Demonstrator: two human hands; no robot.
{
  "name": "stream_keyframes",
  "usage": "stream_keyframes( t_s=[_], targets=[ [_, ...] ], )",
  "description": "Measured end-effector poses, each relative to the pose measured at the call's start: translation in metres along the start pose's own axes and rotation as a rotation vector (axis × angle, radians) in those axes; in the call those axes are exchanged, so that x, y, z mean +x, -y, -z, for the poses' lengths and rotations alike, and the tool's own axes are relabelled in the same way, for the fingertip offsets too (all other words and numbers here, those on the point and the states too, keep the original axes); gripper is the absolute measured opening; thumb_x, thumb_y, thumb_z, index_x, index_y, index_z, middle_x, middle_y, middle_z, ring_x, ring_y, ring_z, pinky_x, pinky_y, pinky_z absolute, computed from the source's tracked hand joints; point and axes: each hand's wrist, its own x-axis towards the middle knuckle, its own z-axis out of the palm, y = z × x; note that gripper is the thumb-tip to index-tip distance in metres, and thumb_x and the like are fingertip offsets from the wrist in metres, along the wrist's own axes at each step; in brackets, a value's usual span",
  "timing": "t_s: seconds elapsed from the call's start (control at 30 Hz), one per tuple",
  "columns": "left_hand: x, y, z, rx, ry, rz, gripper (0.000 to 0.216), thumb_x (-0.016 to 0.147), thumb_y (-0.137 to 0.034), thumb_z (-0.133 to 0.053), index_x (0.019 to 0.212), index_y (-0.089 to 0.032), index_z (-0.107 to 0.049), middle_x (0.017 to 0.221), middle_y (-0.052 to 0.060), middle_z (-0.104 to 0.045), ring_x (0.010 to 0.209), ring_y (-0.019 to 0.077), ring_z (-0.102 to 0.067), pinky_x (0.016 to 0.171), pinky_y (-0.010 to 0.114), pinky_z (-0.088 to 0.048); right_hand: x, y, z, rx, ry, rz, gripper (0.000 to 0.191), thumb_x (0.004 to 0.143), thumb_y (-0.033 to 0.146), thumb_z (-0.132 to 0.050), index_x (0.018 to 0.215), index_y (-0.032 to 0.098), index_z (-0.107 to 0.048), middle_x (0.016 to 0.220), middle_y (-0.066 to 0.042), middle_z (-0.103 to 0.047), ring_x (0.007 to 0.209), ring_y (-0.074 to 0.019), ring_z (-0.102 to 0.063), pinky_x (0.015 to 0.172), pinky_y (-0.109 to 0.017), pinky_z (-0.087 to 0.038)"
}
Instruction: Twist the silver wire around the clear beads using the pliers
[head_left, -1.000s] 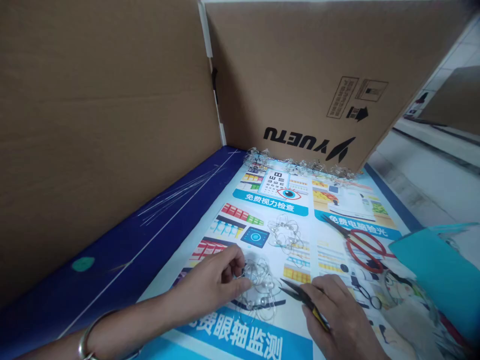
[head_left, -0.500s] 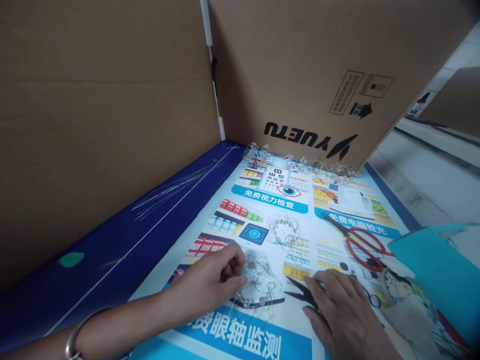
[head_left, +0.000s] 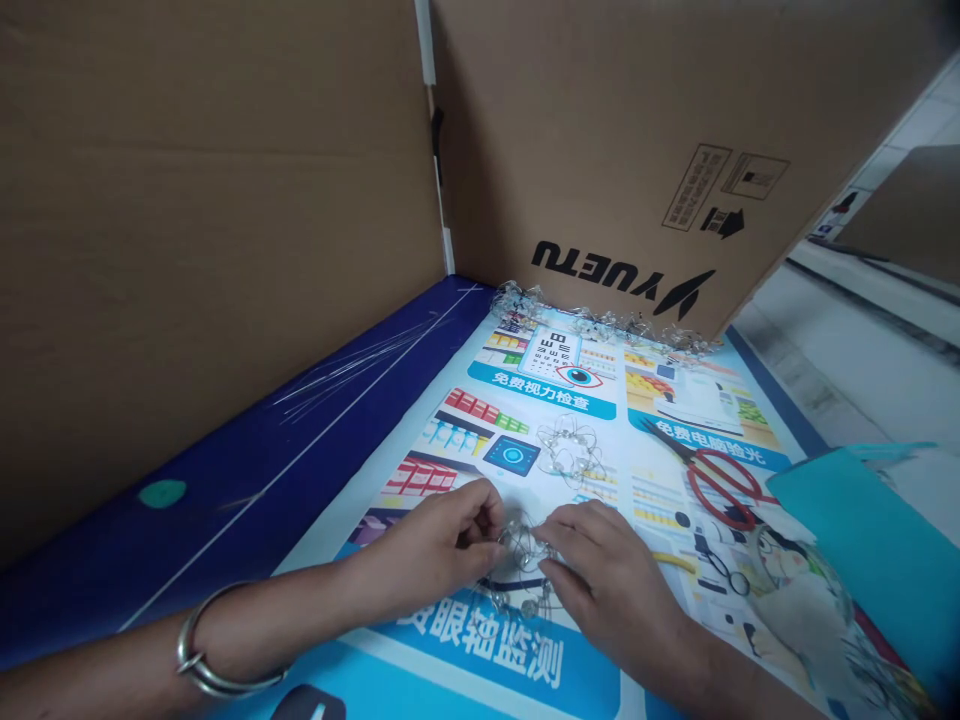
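My left hand (head_left: 469, 530) is closed in a pinch at the left side of a clear-beaded wire ring (head_left: 517, 550). From the other side my right hand (head_left: 604, 560) reaches in, its thumb and fingertips on the ring's thin wire. The ring's loops stand up between the fingertips, with beads resting low over the printed mat. A yellow handle (head_left: 675, 562) shows behind my right hand; the rest of that tool is hidden. Beyond the hands lies a similar beaded wire ring (head_left: 571, 448).
Red-handled scissors (head_left: 724, 485) and a teal sheet (head_left: 862, 540) lie at the right. Several beaded wire pieces (head_left: 637, 330) line the foot of the cardboard wall (head_left: 600, 150). Loose straight wires (head_left: 352, 365) lie on the blue strip at the left.
My right hand has moved left from the black-jawed pliers to the beaded wire ring. The pliers' jaws no longer show. My left hand stays at the ring.
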Motion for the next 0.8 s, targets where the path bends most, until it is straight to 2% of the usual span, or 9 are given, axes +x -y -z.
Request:
stream_keyframes(
  t_s=[0.3,0.63,0.73,0.8],
  targets=[
    [0.007,0.01,0.013,-0.227,0.187,-0.012,0.019,0.076,-0.02,-0.058,0.09,-0.016,-0.046,0.067,-0.005,-0.044,0.058,0.0079,-0.038,0.05,0.02,-0.028,-0.006,-0.01,-0.01,0.049,-0.017,-0.034,0.023,0.085,0.019,-0.048,0.107,0.024,-0.055,0.096,-0.003,-0.061,0.09,-0.0191,-0.052,0.08,-0.037,-0.041],
    [0.005,0.007,0.016,-0.288,0.223,0.012,0.023,0.076,-0.024,-0.058,0.092,-0.015,-0.045,0.068,-0.003,-0.048,0.058,0.0085,-0.042,0.051,0.02,-0.031,-0.005,-0.01,-0.006,0.071,-0.029,-0.045,0.02,0.085,0.02,-0.048,0.103,0.022,-0.057,0.088,-0.004,-0.062,0.083,-0.0164,-0.055,0.073,-0.031,-0.046],
    [0.005,0.009,0.017,-0.225,0.217,-0.002,0.018,0.078,-0.022,-0.055,0.091,-0.015,-0.046,0.068,-0.004,-0.047,0.058,0.0087,-0.042,0.052,0.02,-0.033,-0.005,-0.011,-0.005,0.081,-0.039,-0.031,0.02,0.084,0.02,-0.048,0.102,0.022,-0.057,0.088,-0.005,-0.062,0.082,-0.0165,-0.056,0.074,-0.032,-0.046],
    [0.004,0.009,0.018,-0.099,0.16,-0.047,0.012,0.079,-0.02,-0.052,0.09,-0.016,-0.047,0.07,-0.003,-0.048,0.06,0.0095,-0.044,0.054,0.021,-0.035,-0.006,-0.011,-0.004,0.09,-0.038,-0.027,0.02,0.084,0.02,-0.048,0.102,0.022,-0.057,0.088,-0.005,-0.062,0.082,-0.0167,-0.056,0.073,-0.032,-0.046]
  ],
)
